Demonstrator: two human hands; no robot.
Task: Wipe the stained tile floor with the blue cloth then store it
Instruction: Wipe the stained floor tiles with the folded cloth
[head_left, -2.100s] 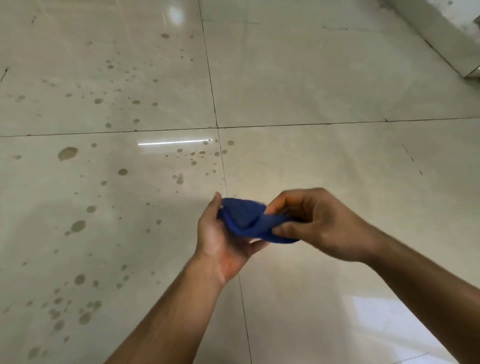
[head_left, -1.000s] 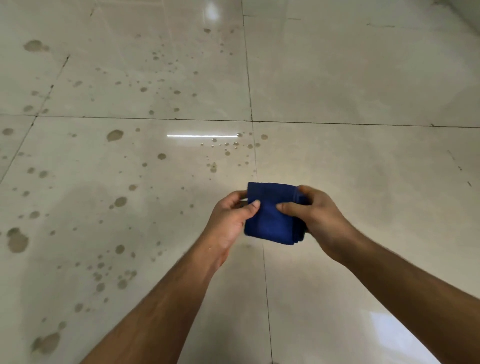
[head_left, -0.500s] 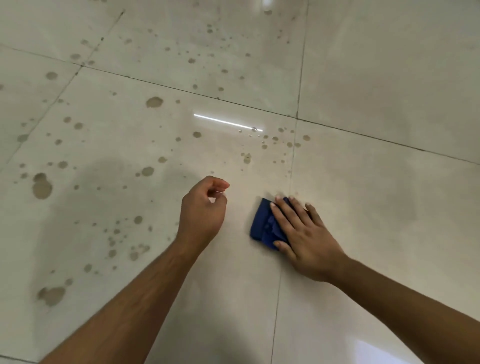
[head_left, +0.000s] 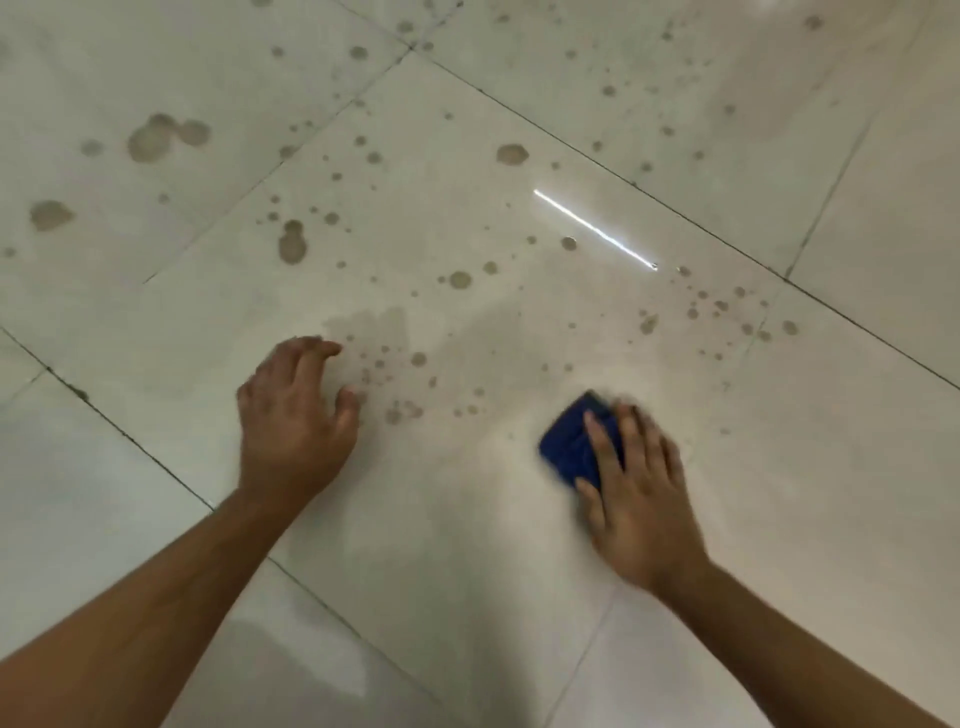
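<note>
Right hand (head_left: 641, 499) grip flat, pressing folded blue cloth (head_left: 569, 447) on floor (head_left: 467, 519); left hand (head_left: 296, 415) loose, empty.

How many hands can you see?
2. The left hand rests on the stained floor with fingers spread; the right hand presses flat on the blue cloth.

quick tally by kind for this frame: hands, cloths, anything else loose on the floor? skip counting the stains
Hands: 2, the left hand with fingers spread above or on the tile floor, the right hand pressing flat on the cloth
Blue cloth: 1, folded, under the right hand's fingers
Other loose things: 0 in view
Total: 3
</note>
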